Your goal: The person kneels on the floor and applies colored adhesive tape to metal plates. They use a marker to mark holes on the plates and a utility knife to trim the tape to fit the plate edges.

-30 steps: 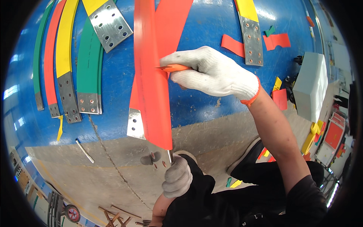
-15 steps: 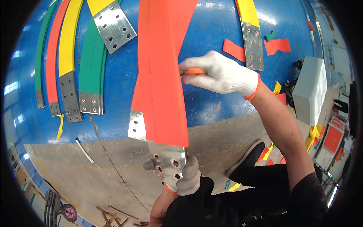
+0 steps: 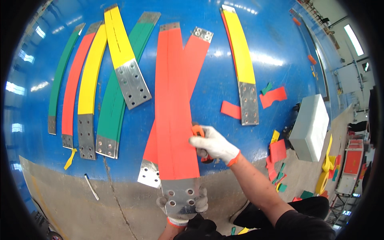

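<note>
A long flat metal bar in an orange sleeve [image 3: 174,112] lies lengthwise on the blue table [image 3: 224,60]. Its bare drilled end [image 3: 181,196] points at me. My left hand [image 3: 182,206], in a white glove, grips that drilled end from below. My right hand [image 3: 214,146], gloved too, holds an orange-handled knife [image 3: 197,131] against the right edge of the orange sleeve. A second orange-sleeved bar [image 3: 150,172] lies crossed underneath.
Green, orange and yellow sleeved bars [image 3: 90,88] lie at the left, another yellow one [image 3: 242,68] at the right. Orange sleeve scraps [image 3: 273,97] lie on the table. A white box [image 3: 310,126] stands at right. Coloured offcuts [image 3: 278,150] litter the floor.
The orange bar has turned from on edge to flat and dropped onto the table. My right hand has slid with the knife down the sleeve's right edge, toward me.
</note>
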The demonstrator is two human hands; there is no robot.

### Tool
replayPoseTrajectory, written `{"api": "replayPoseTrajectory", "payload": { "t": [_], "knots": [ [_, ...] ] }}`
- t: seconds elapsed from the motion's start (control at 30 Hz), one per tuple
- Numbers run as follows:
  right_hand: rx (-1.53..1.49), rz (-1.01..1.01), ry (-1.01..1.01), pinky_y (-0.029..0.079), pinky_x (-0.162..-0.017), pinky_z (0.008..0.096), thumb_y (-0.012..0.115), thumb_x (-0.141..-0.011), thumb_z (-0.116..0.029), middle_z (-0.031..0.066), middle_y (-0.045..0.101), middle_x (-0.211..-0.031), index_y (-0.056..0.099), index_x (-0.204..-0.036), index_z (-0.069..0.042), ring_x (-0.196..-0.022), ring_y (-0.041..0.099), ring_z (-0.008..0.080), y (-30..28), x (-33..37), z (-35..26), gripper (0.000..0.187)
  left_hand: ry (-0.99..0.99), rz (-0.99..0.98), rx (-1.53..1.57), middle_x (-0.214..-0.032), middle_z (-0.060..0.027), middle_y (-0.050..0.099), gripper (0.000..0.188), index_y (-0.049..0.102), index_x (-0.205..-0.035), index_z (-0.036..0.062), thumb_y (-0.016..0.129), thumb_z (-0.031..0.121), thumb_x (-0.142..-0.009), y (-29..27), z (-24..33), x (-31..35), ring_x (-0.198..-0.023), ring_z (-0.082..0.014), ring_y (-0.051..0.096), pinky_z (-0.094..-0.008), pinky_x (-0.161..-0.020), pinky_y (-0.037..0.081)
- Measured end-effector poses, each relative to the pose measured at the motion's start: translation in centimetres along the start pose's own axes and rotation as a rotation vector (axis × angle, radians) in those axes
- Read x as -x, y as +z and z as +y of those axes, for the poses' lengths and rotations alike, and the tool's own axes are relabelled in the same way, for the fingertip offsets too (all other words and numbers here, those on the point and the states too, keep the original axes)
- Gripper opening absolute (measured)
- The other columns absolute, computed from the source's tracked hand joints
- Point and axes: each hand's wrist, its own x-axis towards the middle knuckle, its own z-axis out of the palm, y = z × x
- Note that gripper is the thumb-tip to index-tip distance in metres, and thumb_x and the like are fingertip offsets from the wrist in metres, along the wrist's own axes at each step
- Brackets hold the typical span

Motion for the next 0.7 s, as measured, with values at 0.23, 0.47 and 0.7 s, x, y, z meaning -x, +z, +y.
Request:
{"api": "replayPoseTrajectory", "payload": {
  "t": [0.23,0.47,0.7],
  "knots": [
    [0.476,0.129,-0.092,0.039,-0.059,0.0282,0.084,-0.092,-0.030,-0.0042,0.050,-0.074,0.062,-0.081,-0.005,-0.068,0.043,0.0059,-1.3,-0.2,-1.0,0.035,0.043,0.322,-0.195,-0.112,-0.0096,0.059,0.113,0.050,-0.146,0.0079,0.079,0.077,-0.061,1.6,0.3,-0.2,-0.076,-0.0151,0.041,-0.0320,-0.068,0.032],
    [0.699,-0.116,-0.272,0.045,-0.065,0.0254,0.083,-0.089,-0.019,-0.0036,0.056,-0.072,0.068,-0.083,-0.002,-0.076,0.053,0.0034,7.2,5.8,-7.1,0.024,0.189,0.327,-0.230,-0.120,-0.0020,0.059,0.085,0.054,-0.142,0.0149,0.074,0.065,-0.076,-0.7,0.6,0.2,-0.089,-0.0181,0.048,-0.0324,-0.074,0.036],
    [0.457,0.232,0.003,0.035,-0.051,0.0250,0.079,-0.092,-0.025,-0.0052,0.052,-0.066,0.064,-0.079,-0.007,-0.057,0.045,0.0031,1.9,13.4,-10.3,0.027,0.223,0.197,-0.255,-0.134,-0.0104,0.062,0.083,0.053,-0.149,0.0132,0.067,0.064,-0.085,-6.0,1.2,2.6,-0.099,-0.0328,0.053,-0.0445,-0.084,0.044]
  ]
}}
